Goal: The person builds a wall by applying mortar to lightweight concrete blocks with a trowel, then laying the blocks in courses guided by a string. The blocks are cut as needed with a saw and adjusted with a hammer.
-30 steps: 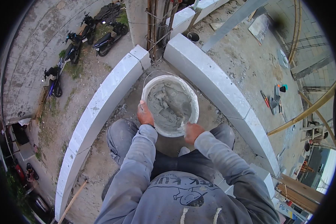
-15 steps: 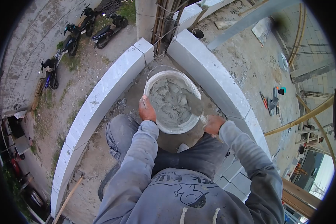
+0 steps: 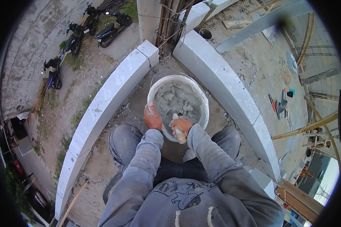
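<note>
Grey mortar filled a white bucket on the concrete floor, between two white block walls and just ahead of the person's knees. The left hand had its fingers curled over the near rim. The right hand had its fingers wrapped round a trowel handle. The hoodie print was unreadable.

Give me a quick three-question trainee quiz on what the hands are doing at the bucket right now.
1. What does the left hand grip? A) the rim of the round white plastic bucket B) a red brick C) a rope
2. True or false: the right hand holds a pale-handled tool.
3. Fill in: the lumpy grey mortar lies ____ the bucket.
Key: 1 A; 2 true; 3 inside.
</note>
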A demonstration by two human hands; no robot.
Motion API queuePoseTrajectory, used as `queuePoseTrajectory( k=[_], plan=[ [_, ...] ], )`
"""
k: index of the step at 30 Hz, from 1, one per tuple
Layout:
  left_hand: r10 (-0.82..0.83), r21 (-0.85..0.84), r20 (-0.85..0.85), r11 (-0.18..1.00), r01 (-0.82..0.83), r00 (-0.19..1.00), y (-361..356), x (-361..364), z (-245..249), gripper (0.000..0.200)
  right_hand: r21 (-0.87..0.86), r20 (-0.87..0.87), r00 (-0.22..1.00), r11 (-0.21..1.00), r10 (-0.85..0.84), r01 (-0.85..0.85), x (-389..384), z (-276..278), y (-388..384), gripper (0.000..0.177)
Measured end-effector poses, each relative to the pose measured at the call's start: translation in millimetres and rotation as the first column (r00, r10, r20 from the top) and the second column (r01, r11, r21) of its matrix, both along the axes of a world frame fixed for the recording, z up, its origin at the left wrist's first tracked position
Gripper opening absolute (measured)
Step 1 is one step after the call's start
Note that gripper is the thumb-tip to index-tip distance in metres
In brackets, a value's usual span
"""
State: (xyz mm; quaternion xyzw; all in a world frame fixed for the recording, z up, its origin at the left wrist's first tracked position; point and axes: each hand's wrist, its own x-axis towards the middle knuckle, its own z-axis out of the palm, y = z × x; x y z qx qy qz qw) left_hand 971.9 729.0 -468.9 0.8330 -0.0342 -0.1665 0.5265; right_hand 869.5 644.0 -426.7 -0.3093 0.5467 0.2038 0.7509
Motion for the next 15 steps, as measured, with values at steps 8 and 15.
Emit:
queuePoseTrajectory(
  k=[8, 15],
  plan=[
    [-0.007, -0.062, -0.051, 0.998, 0.004, 0.999, 3, 0, -13, 0.05, -0.522, -0.225, 0.748, 0.571, 0.625, -0.634, -26, 28, 6, 0.024],
    [-0.005, -0.089, -0.075, 0.996, -0.002, 0.997, 3, 2, -13, 0.052, -0.563, -0.404, 0.449, 0.17, 0.797, -0.809, -35, 66, 15, 0.034]
  ],
)
